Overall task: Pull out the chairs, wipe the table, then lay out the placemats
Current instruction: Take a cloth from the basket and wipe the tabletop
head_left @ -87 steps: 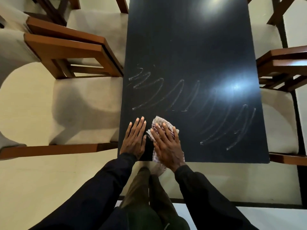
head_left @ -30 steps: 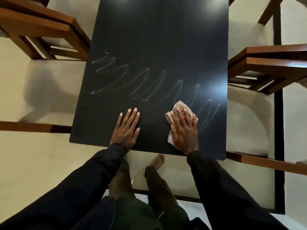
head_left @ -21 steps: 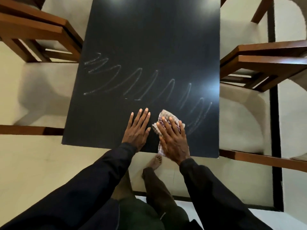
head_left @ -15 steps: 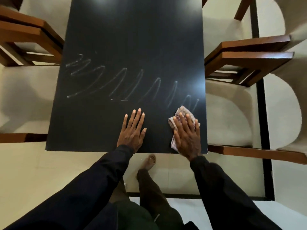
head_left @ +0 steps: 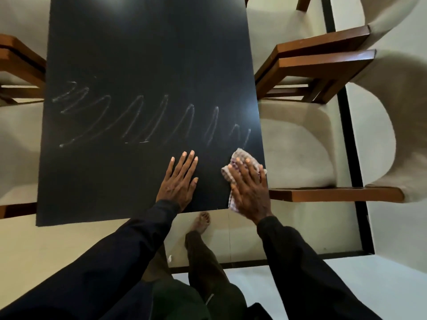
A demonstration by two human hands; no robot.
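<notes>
four chairs [head_left: 295, 153] flank the streaked black table [head_left: 138, 54]; cream floor [head_left: 69, 239].

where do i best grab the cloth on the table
Pinch the cloth by its rumpled far edge, coming from above: it lies flat on the table under the right hand, and that edge pokes out past the fingertips.

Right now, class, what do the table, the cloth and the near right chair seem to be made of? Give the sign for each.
Table: dark, smooth, semi-gloss, perhaps laminate; it mirrors glare and holds wipe streaks. Cloth: soft woven checked fabric, crumpled under the right hand. Chair: polished brown wood frame, matte beige upholstery, likely fabric.
</notes>
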